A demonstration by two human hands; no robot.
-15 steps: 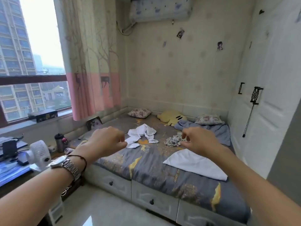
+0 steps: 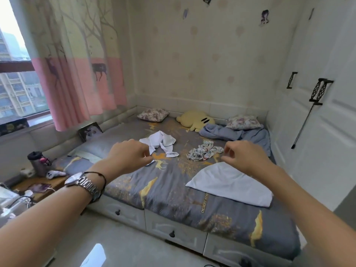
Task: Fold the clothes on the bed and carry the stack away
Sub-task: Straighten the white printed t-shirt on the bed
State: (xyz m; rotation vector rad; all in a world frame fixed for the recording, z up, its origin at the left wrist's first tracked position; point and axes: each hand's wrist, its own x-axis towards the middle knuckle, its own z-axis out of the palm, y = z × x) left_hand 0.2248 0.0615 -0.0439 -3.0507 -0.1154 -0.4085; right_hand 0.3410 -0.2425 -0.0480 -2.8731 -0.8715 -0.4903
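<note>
Bed (image 2: 173,191): grey printed cover, drawers beneath; it carries all the laundry.
Folded white garment (image 2: 229,185): lies flat near the front right edge of the bed, below the right hand and apart from it.
Crumpled white garment (image 2: 160,142): unfolded, mid-bed, beyond the left hand; one corner shows just past the knuckles.
Patterned garment (image 2: 204,153): small bunched heap between the two hands, further back on the bed.
Blue blanket (image 2: 237,134): rumpled at the far right, beside the pillows; whether it belongs to the task cannot be told.
Left hand (image 2: 129,157): raised above the bed, fingers curled loosely inward, holding nothing visible.
Right hand (image 2: 244,156): raised likewise, fingers curled with thumb near the fingertips; no cloth seen in the pinch.
Contact: neither hand touches any garment.
Risk 1: reaching across the folded white garment for the heaps may drag a forearm over it and undo the fold.
Risk 2: a one-corner grab of the crumpled white garment may twist it, giving an uneven fold.
Risk 3: a stack built near the bed edge may slide off.
</note>
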